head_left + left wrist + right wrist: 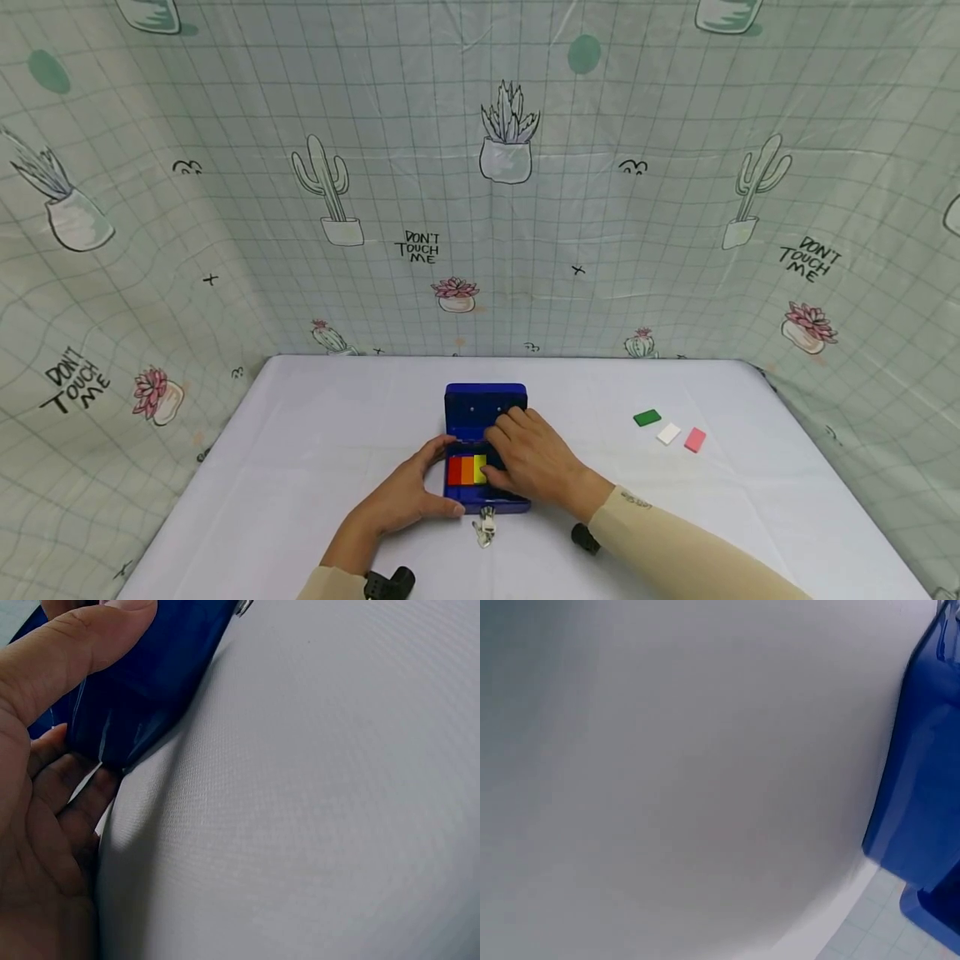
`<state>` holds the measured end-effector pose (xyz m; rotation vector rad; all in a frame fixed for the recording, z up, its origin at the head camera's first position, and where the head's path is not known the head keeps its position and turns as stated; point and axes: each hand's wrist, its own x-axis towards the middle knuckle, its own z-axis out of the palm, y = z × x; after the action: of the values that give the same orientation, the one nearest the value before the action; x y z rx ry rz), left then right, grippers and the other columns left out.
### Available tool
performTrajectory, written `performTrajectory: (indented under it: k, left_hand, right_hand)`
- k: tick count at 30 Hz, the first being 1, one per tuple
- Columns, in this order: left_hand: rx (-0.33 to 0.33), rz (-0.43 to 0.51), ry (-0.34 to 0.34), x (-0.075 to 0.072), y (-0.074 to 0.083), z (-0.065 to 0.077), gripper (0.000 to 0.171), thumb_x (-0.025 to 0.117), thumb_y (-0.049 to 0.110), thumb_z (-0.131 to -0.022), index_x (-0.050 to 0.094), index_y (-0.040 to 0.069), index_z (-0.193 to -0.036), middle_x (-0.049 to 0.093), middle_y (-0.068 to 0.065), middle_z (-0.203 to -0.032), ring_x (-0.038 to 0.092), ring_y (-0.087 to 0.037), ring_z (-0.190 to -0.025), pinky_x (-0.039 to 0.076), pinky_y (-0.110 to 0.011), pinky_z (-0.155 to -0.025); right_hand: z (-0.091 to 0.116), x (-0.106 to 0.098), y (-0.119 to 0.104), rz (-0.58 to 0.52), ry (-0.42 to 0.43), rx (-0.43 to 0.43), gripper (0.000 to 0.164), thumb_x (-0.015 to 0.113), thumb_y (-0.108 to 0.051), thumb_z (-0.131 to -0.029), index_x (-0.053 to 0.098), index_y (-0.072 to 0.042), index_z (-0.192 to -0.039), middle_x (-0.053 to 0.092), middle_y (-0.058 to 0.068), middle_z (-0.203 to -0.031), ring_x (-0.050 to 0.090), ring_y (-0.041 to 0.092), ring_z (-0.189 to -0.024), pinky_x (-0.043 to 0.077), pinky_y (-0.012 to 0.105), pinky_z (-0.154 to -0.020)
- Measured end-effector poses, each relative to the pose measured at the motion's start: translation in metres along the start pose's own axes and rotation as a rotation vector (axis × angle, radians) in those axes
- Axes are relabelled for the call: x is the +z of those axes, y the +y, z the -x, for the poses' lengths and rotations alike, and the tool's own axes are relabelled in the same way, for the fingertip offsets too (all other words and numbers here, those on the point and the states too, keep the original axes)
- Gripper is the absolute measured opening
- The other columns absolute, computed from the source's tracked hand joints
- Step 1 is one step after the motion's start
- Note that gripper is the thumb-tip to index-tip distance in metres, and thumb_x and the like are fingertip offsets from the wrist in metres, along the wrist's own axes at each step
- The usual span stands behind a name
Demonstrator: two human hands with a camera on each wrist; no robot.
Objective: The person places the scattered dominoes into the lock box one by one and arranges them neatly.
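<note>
A small blue metal box (487, 507) stands with its lid (480, 398) raised at the back. Side by side in its left part lie a red tile (454, 471), an orange tile (467, 471) and a yellow tile (478, 463). My left hand (408, 492) grips the box's left side, thumb at the front, fingers toward the back corner. Over the right part of the box is my right hand (536, 458), its thumb at the yellow tile's right edge. Its fingertips are hidden, so a pinch cannot be confirmed. The right wrist view misses that hand.
Keys (486, 527) hang at the box's front lock. To the right on the white table (345, 400) lie a green tile (647, 417), a white tile (668, 433) and a pink tile (695, 440). A patterned cloth (420, 125) rises behind and at both sides.
</note>
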<state>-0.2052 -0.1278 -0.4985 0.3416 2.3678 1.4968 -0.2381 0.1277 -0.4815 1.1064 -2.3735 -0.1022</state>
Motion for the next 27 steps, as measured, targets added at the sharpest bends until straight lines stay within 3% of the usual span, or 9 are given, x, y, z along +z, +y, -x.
performTrajectory:
  k: [5, 11, 17, 22, 27]
  left_hand:
    - [-0.001, -0.001, 0.007, 0.0, 0.001, 0.0, 0.105, 0.097, 0.028, -0.074, 0.039, 0.021, -0.161, 0.042, -0.017, -0.166, 0.034, -0.043, -0.155, 0.017, -0.074, -0.124]
    - [-0.018, -0.02, 0.018, 0.002, 0.001, 0.001, 0.107, 0.098, 0.03, -0.072, 0.04, 0.022, -0.161, 0.041, -0.017, -0.167, 0.033, -0.044, -0.155, 0.019, -0.075, -0.123]
    - [-0.03, -0.019, 0.027, 0.003, 0.001, 0.002, 0.107, 0.099, 0.029, -0.071, 0.04, 0.021, -0.161, 0.042, -0.017, -0.166, 0.034, -0.044, -0.155, 0.019, -0.075, -0.123]
    - [-0.035, -0.019, 0.028, 0.003, -0.001, 0.001, 0.108, 0.099, 0.03, -0.071, 0.04, 0.022, -0.161, 0.041, -0.017, -0.167, 0.033, -0.043, -0.156, 0.019, -0.074, -0.123]
    - [-0.037, -0.015, 0.025, 0.004, -0.001, 0.001, 0.107, 0.099, 0.03, -0.071, 0.04, 0.022, -0.161, 0.041, -0.017, -0.167, 0.033, -0.043, -0.156, 0.018, -0.074, -0.123]
  right_hand:
    - [0.009, -0.006, 0.009, -0.001, 0.027, 0.022, 0.044, 0.07, -0.052, -0.094, 0.067, -0.013, -0.112, 0.06, 0.001, -0.096, 0.049, 0.02, -0.087, 0.04, 0.032, -0.074]
    - [0.031, -0.014, 0.028, -0.016, 0.024, 0.085, 0.047, 0.073, -0.05, -0.094, 0.068, -0.01, -0.119, 0.066, 0.004, -0.106, 0.056, 0.022, -0.094, 0.045, 0.034, -0.077]
    - [0.064, -0.018, 0.061, 0.011, 0.068, 0.142, 0.05, 0.077, -0.046, -0.09, 0.069, -0.007, -0.119, 0.066, 0.008, -0.107, 0.059, 0.025, -0.094, 0.047, 0.039, -0.078]
    - [0.095, -0.019, 0.094, 0.026, 0.102, 0.18, 0.048, 0.074, -0.042, -0.089, 0.067, -0.002, -0.116, 0.066, 0.013, -0.106, 0.061, 0.032, -0.094, 0.05, 0.045, -0.078]
    - [0.129, -0.026, 0.124, 0.024, 0.061, 0.27, 0.05, 0.072, -0.043, -0.092, 0.066, 0.0, -0.116, 0.065, 0.016, -0.109, 0.06, 0.038, -0.1, 0.049, 0.051, -0.079]
